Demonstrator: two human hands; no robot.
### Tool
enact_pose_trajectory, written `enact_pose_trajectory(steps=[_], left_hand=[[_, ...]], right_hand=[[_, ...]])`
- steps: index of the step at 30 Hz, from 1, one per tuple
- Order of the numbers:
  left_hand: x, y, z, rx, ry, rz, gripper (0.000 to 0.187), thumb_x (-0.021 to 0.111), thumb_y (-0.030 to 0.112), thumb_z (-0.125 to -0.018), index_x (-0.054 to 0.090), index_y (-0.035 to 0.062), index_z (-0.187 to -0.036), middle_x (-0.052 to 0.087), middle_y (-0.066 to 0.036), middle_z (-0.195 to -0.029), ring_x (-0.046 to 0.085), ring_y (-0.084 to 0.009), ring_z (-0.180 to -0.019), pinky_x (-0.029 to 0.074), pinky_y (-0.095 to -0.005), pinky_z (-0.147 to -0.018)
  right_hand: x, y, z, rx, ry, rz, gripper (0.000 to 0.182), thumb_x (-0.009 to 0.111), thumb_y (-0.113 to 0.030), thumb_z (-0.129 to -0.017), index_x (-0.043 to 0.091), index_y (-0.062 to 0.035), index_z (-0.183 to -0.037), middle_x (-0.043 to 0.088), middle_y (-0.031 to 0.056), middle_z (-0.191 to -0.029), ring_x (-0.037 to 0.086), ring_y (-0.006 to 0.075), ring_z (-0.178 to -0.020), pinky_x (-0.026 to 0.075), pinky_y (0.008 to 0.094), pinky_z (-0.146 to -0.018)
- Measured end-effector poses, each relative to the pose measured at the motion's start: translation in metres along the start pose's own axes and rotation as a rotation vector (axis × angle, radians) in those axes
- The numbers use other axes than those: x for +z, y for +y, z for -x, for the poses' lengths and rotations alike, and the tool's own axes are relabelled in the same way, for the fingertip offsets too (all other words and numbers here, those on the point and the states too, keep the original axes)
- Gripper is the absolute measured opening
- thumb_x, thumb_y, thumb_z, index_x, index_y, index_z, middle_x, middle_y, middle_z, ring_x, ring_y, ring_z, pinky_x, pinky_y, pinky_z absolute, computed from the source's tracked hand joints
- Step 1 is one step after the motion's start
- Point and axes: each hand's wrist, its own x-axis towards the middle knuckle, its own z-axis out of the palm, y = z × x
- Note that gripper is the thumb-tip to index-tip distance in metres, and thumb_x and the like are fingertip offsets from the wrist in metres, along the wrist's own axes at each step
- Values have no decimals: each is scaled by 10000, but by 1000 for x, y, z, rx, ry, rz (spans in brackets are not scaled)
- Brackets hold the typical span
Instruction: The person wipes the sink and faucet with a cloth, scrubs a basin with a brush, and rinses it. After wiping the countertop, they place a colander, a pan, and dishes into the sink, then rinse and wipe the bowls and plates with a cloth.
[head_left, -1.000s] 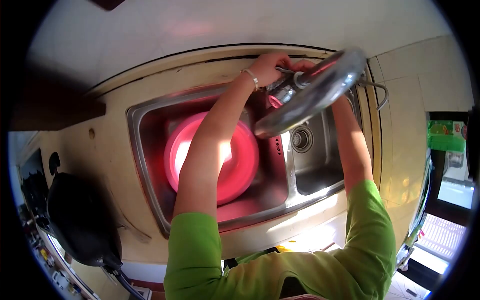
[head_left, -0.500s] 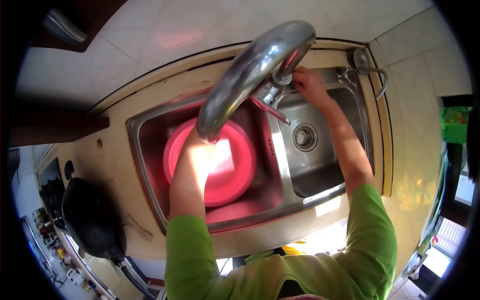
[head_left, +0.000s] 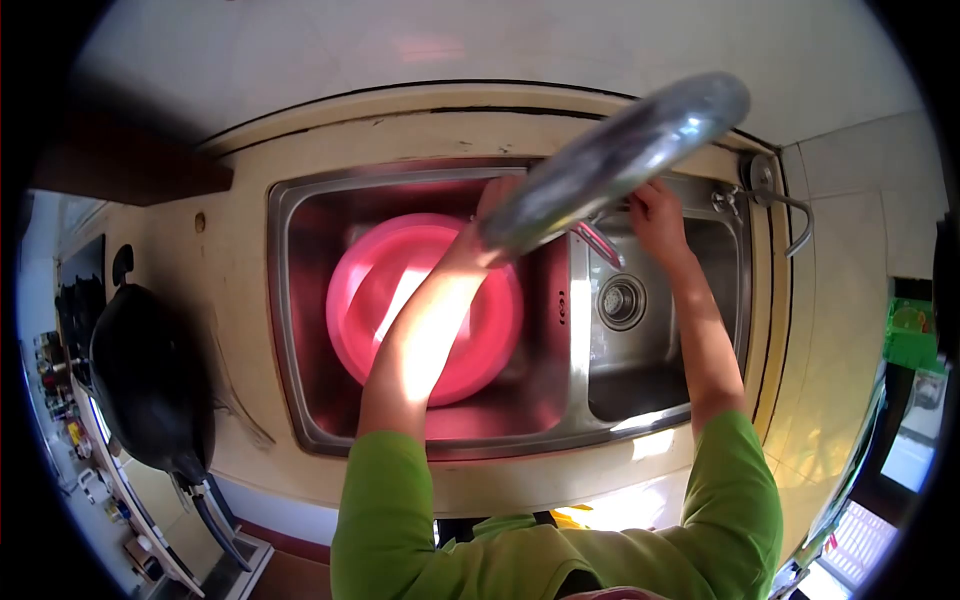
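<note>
My right hand (head_left: 655,215) grips at the base of the curved chrome tap spout (head_left: 610,165), whose long axis runs toward my left hand (head_left: 497,195); that hand's grip I cannot tell.

The faucet spout (head_left: 610,165) hides most of the left hand (head_left: 497,195).

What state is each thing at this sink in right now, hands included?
Tap spout: swung across the sink divider, no water seen running.
Pink basin: sitting in the left sink bowl, looks empty.
Right sink bowl: bare, drain uncovered.
Left hand: up by the tap, mostly hidden behind the spout.
Right hand: at the tap base, grip unclear.
Black wok: resting on the counter.
</note>
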Motion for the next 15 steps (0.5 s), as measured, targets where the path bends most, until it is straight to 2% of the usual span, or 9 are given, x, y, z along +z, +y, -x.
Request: enact_pose_trajectory(steps=[1, 2, 3, 5, 6, 10, 12, 13, 15], left_hand=[[-7, 4, 0, -80, -212, -317, 481, 460, 79, -707, 433, 228, -1164, 574, -140, -831, 555, -284, -701, 451, -374, -630], [-3, -2, 5, 18, -106, -362, 412, 409, 92, -772, 418, 178, -1174, 554, -163, -921, 543, -256, -824, 426, -327, -739], [-9, 0, 11, 11, -92, -353, 412, 409, 92, -772, 418, 178, -1174, 554, -163, -921, 543, -256, -824, 426, -327, -739], [-25, 9, 27, 160, 196, -325, 658, 555, 335, -624, 318, 233, -1230, 570, -113, -606, 570, -282, -589, 451, -359, -521], [-21, 8, 22, 79, 99, -206, 622, 514, 365, -657, 284, 317, -1233, 584, -101, -644, 577, -278, -600, 454, -371, -527], [-19, 12, 2, 77, 9, -345, 570, 482, 367, -694, 299, 299, -1230, 596, -96, -692, 583, -271, -615, 459, -364, -540], [-21, 9, 2, 152, 26, -49, 522, 455, 356, -726, 308, 299, -1224, 602, -94, -738, 588, -267, -642, 462, -365, -558], [-18, 6, 6, 149, 22, -46, 522, 455, 356, -726, 308, 299, -1224, 602, -94, -738, 588, -267, -642, 462, -365, -558], [-17, 2, 11, 175, 112, 187, 485, 439, 335, -746, 324, 298, -1216, 603, -97, -753, 590, -263, -672, 463, -365, -581]], right_hand=[[2, -1, -1, 27, -12, 26, 176, 518, 10, -675, 576, -82, -813, 536, 101, -808, 531, 302, -735, 432, 366, -612], [5, -3, -3, 21, -34, 41, 197, 507, 21, -670, 571, -74, -830, 539, 113, -853, 530, 314, -760, 431, 377, -632], [8, -10, -6, -82, 64, 48, 217, 490, 27, -666, 564, -67, -847, 536, 125, -915, 521, 335, -794, 426, 393, -655], [14, -3, -9, -15, 9, 39, 248, 477, 26, -665, 564, -78, -873, 531, 127, -963, 511, 349, -823, 426, 400, -672], [11, -5, -9, 29, -28, 72, 266, 469, 30, -672, 562, -79, -897, 529, 125, -968, 508, 346, -841, 427, 385, -683], [-8, -10, -3, 23, -32, -1, 238, 465, 36, -706, 559, -54, -905, 529, 115, -953, 512, 321, -850, 420, 353, -690], [-7, -10, 0, 61, -42, -27, 225, 467, 32, -711, 560, -52, -898, 530, 118, -937, 513, 320, -838, 419, 355, -687], [-5, -11, 0, 92, -44, -53, 212, 469, 29, -717, 561, -50, -891, 532, 121, -921, 515, 319, -827, 418, 356, -685], [2, -15, -6, 45, -3, -45, 218, 468, 36, -705, 559, -45, -886, 530, 133, -911, 511, 327, -825, 417, 355, -685]])
